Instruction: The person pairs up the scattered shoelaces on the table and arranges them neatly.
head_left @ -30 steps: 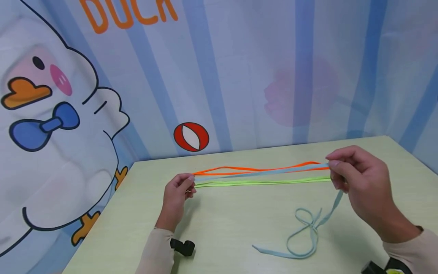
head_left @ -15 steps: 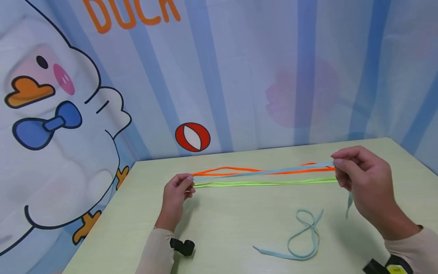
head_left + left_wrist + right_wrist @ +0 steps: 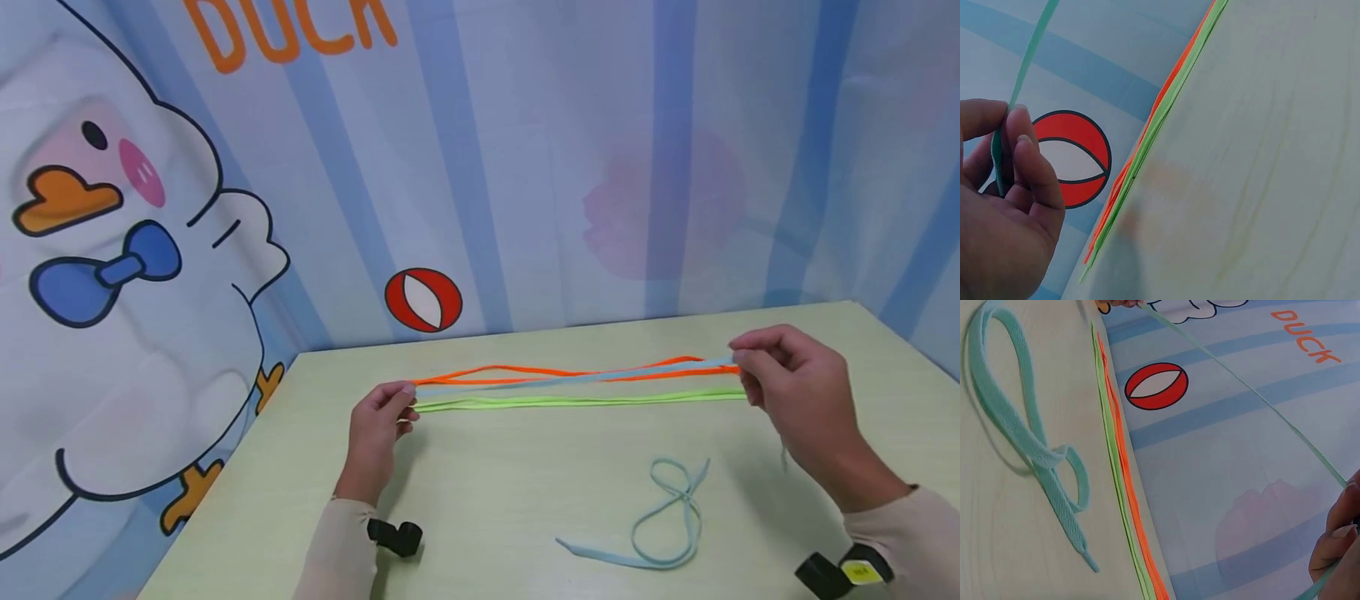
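A flat light blue shoelace (image 3: 645,370) is stretched in the air between my two hands. My left hand (image 3: 375,437) pinches it between thumb and fingers, and the lace (image 3: 1029,53) runs up out of the grip in the left wrist view. My right hand (image 3: 802,392) pinches the other end portion, with a short tail hanging mostly hidden behind the wrist. Beneath it, orange laces (image 3: 1124,462) and green laces (image 3: 1159,115) lie side by side along the table. Another light blue lace (image 3: 693,533) lies looped on the tabletop nearer me.
The pale table (image 3: 480,517) meets a blue striped backdrop (image 3: 525,167) printed with a duck (image 3: 150,367) and a red-and-white ball (image 3: 450,298). Black wrist cameras sit on my left sleeve (image 3: 337,550) and right sleeve (image 3: 915,542).
My right hand has moved slightly right and my left hand slightly left. The lace tail below my right hand has swung right, away from the looped lace, and now shows less.
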`<state>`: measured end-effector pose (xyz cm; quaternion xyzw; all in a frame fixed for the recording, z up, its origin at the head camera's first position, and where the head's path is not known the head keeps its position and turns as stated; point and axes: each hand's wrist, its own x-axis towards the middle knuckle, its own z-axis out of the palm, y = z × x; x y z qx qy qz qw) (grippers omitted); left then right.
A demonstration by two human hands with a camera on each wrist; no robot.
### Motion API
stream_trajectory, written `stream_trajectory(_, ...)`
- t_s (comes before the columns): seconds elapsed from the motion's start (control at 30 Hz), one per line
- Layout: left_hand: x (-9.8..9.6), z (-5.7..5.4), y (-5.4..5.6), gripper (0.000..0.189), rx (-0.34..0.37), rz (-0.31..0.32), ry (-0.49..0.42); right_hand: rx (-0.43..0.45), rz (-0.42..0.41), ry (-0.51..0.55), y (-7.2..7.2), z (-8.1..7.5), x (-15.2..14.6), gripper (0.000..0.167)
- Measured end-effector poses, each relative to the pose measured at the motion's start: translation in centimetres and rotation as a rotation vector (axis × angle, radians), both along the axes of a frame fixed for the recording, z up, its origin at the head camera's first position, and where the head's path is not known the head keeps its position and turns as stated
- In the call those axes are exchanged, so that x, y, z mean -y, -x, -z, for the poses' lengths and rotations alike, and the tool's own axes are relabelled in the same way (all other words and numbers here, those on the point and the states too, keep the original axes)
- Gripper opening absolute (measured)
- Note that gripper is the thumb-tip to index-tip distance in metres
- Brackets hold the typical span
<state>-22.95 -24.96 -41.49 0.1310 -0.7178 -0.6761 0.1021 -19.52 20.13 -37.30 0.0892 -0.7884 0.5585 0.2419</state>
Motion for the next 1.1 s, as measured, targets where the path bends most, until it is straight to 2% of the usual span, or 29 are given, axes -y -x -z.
stream_trajectory(0.17, 0.4, 0.1, 0.0, 0.031, 0.020, -0.011, 0.017, 0.074, 0.048, -0.095, 0.3, 0.4, -0.5, 0.018)
stream_trajectory(0.43, 1.3, 0.1, 0.0, 0.026, 0.054, -0.030, 0.036, 0.228, 0.077, -0.257, 1.1, 1.1, -1.0, 0.034)
stream_trajectory(0.73, 2.0, -0.3, 0.0, 0.031, 0.119, -0.037, 0.130, 0.268, 0.084, -0.378, 1.8, 1.6, -1.5, 0.031)
stream_trajectory(1.1, 2.4, 0.2, -0.1, 0.026, 0.157, -0.029, 0.190, 0.322, 0.058, -0.562, 2.7, 2.5, -2.6, 0.027)
